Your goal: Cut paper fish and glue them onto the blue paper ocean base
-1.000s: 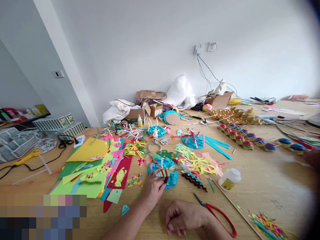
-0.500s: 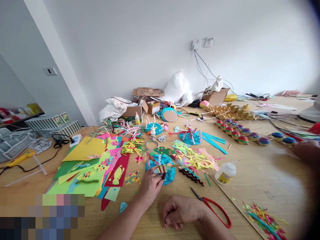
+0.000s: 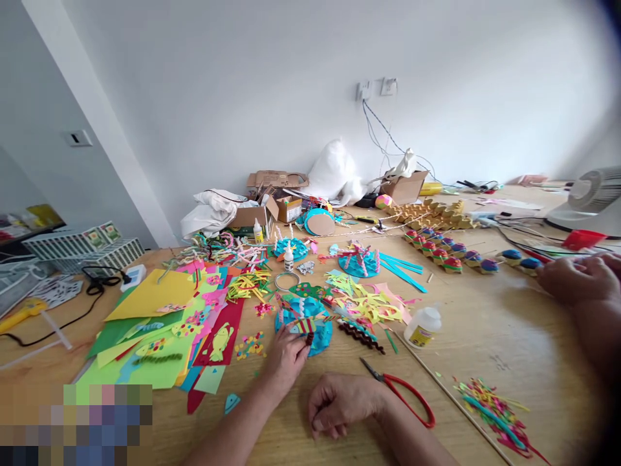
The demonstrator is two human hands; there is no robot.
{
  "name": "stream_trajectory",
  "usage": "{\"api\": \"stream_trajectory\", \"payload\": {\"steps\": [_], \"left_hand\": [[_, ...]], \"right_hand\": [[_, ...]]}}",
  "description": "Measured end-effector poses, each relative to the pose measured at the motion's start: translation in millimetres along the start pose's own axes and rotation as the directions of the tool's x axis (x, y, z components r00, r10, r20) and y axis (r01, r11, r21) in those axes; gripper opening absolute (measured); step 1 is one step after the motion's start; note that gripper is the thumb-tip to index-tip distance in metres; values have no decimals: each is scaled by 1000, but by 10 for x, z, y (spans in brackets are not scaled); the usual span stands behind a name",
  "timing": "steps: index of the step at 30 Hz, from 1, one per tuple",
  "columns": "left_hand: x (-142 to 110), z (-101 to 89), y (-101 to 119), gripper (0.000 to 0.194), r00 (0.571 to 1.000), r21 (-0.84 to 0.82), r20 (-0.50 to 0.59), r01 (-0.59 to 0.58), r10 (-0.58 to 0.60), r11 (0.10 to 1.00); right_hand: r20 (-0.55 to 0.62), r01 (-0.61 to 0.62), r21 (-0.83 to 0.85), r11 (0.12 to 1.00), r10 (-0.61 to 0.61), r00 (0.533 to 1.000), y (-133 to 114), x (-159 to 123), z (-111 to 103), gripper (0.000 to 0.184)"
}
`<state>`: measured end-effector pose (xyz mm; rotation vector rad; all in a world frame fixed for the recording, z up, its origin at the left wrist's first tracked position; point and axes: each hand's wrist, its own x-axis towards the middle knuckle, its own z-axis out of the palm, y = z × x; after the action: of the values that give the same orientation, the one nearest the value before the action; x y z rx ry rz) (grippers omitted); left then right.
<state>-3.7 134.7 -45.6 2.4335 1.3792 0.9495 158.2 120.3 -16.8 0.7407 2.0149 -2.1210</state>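
My left hand (image 3: pixel 286 358) reaches over a blue paper disc (image 3: pixel 317 341) that carries curled paper pieces. Its fingers are on a striped paper fish (image 3: pixel 303 325) lying above the disc, with a dark brown curled strip (image 3: pixel 310 338) by the fingertips. Lower down, my right hand (image 3: pixel 339 400) rests on the wooden table, fingers curled in, and nothing shows in it. Just right of it lie scissors (image 3: pixel 407 396) with red handles. Dark brown twisted strips (image 3: pixel 361 338) are right of the disc. A small blue paper piece (image 3: pixel 231 403) lies left of my left forearm.
Coloured paper sheets (image 3: pixel 145 294) are piled at left. A glue bottle (image 3: pixel 423 327) stands beside a thin stick (image 3: pixel 451 391). Colourful paper scraps (image 3: pixel 495 414) lie at lower right. Another person's hands (image 3: pixel 577 278) are at far right, near painted egg-carton strips (image 3: pixel 453 264).
The view has turned slightly right, so the table's contents sit further left. More of the other person's hands and the fan shows. My hands keep nearly the same pose.
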Motion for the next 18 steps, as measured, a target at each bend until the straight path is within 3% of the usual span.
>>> {"api": "stream_trajectory", "payload": {"steps": [18], "left_hand": [[2, -19, 31, 19, 999, 19, 22, 32, -32, 999]], "right_hand": [[-9, -52, 7, 999, 52, 999, 6, 30, 7, 15]]}}
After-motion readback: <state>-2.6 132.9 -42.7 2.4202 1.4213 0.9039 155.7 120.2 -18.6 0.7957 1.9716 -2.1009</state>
